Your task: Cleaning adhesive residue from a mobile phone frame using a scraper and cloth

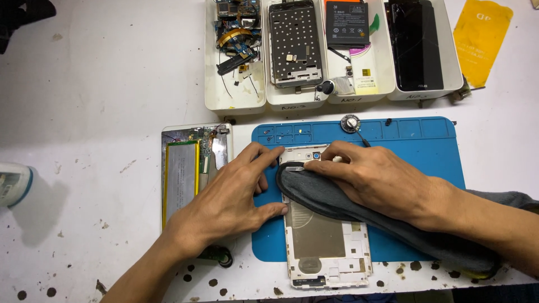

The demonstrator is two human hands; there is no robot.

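Note:
An opened phone back frame (325,241), white and gold inside, lies on a blue work mat (426,146). My left hand (230,196) rests flat beside its left edge, index finger and thumb touching the frame. My right hand (382,179) presses down near the frame's top end, fingers bent over the camera area; whether it pinches a small tool or part is hidden. A dark grey cloth sleeve (337,199) lies under my right wrist and across the frame.
An opened tablet with a silver battery (182,174) lies left of the mat. Several white trays (236,95) at the back hold circuit boards, a metal mid-frame (295,45), a battery (347,25) and a black screen (416,45). A small round speaker (350,123) sits on the mat's top edge.

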